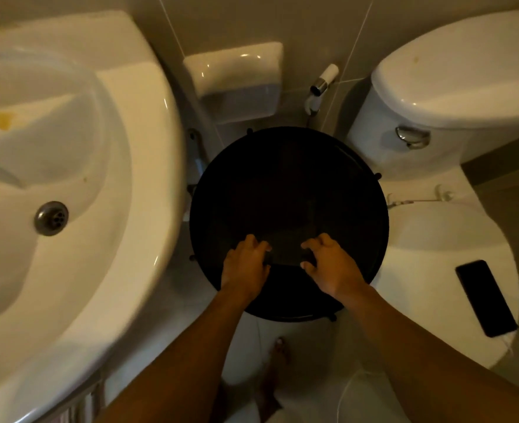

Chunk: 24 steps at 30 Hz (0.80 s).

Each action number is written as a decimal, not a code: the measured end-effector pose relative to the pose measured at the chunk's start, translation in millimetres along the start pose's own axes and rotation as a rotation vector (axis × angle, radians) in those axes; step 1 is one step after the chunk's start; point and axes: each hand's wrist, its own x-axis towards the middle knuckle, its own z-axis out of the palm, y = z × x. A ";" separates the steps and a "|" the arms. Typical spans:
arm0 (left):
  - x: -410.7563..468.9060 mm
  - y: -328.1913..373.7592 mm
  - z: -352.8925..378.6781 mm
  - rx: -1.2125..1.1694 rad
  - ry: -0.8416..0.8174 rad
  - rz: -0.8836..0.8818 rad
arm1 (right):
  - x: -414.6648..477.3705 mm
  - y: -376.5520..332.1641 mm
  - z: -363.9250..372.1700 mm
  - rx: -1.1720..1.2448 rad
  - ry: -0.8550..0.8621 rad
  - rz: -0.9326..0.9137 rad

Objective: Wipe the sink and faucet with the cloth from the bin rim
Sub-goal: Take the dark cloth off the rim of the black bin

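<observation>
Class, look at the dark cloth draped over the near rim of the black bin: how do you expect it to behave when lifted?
The cloth probably goes floppy, since it drapes over the bin rim. It looks thin, so likely light. Both hands, left hand and right hand, pinch separate edges, which suggests it would sag between them.

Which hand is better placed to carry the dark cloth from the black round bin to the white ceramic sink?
Probably the left hand. Both hands grip the dark cloth at the black round bin rim, but the white ceramic sink lies on the left; the right hand would cross over.
</observation>
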 end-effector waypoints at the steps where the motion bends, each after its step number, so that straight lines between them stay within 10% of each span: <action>1: 1.5 -0.4 4.9 0.030 -0.005 0.006 | 3.3 -0.2 5.7 -0.026 -0.026 -0.006; 16: 21.4 -5.9 30.4 0.296 0.061 0.118 | 24.1 -0.9 24.0 -0.246 0.072 -0.096; 24: 1.5 7.9 -11.2 0.045 0.225 0.104 | -0.4 -6.6 -18.5 -0.081 0.208 -0.169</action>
